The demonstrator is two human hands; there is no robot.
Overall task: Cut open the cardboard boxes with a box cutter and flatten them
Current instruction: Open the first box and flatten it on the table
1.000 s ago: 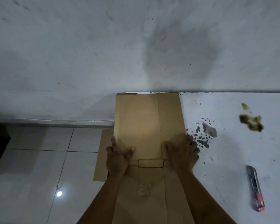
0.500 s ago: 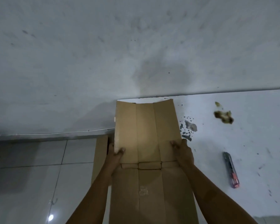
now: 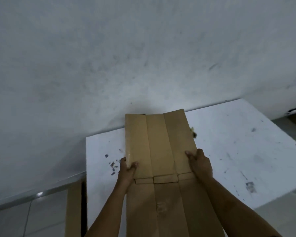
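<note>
A flattened brown cardboard box (image 3: 158, 147) with lengthwise creases is lifted above the white table (image 3: 237, 151), its far end tipped up toward the wall. My left hand (image 3: 127, 170) grips its left edge, thumb on top. My right hand (image 3: 201, 164) grips its right edge, fingers wrapped around. The box cutter is hidden from view, likely behind the cardboard or my right arm.
A grey wall (image 3: 109, 65) rises right behind the table. Another cardboard piece (image 3: 73, 209) stands on the tiled floor against the table's left side. Dark paint chips (image 3: 113, 165) and a brownish stain (image 3: 193, 133) mark the tabletop.
Both hands went from pressing flat on the cardboard to gripping its side edges. The cardboard has lifted off the table and shifted right; the box cutter has dropped out of sight.
</note>
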